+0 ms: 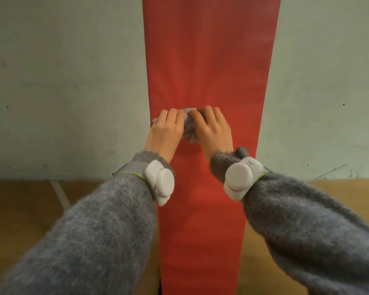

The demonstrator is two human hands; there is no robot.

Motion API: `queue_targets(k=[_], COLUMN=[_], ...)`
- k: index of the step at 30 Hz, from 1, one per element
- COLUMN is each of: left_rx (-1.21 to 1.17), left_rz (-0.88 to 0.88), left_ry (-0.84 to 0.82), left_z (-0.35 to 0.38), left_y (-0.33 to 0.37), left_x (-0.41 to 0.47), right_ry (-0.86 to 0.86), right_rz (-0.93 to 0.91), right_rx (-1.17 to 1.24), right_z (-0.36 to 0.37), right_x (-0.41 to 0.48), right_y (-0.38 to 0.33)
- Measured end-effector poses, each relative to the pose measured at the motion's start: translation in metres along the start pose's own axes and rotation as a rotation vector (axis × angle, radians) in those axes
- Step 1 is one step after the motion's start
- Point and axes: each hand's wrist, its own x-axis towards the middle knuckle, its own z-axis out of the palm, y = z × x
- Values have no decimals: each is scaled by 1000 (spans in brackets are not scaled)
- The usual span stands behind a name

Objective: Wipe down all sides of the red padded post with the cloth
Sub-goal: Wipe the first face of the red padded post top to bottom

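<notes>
The red padded post (pixel 209 60) stands upright in the middle of the view and runs from the top edge down to the floor. A bunched grey fluffy cloth (pixel 189 129) is pressed against its front face at mid height. My left hand (pixel 165 129) holds the cloth's left part, near the post's left edge, with the fingers curled over it. My right hand (pixel 214 128) grips the right part, fingers curled into the fabric. Most of the cloth is hidden under both hands. The post's side and back faces are out of sight.
A pale grey-green wall (pixel 68 81) stands behind the post on both sides. A wooden floor (pixel 26 205) with a white line lies below. Grey woolly sleeves and white wrist devices (pixel 161 182) cover my forearms.
</notes>
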Motion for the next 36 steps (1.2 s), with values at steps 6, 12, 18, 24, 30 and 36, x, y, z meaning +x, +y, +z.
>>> queue_targets(k=[6,12,18,24,30,36], left_rx=[-48,-32,122,221,67,-26], left_rz=[53,140,141,-3,7,49], left_ry=[-120,-205,-54,-44,-14,-130], left_z=[-9,-18,-20,-25,-10,-12], left_y=[23,39,-3,-40,-28,3], left_x=[-62,-92,-7,71,31,-66], right_ry=[-130,-195,-82,-9,-39,-135], right_rz=[1,-260,-280,-232,-87,-249], right_rx=[65,-19,-164,-228,-98,-2], right_z=[-4,-6,-17,-13,-5,3], right_x=[-72,-99,0,92,42,-44], right_y=[-19,-21,-4,8,-4,-21])
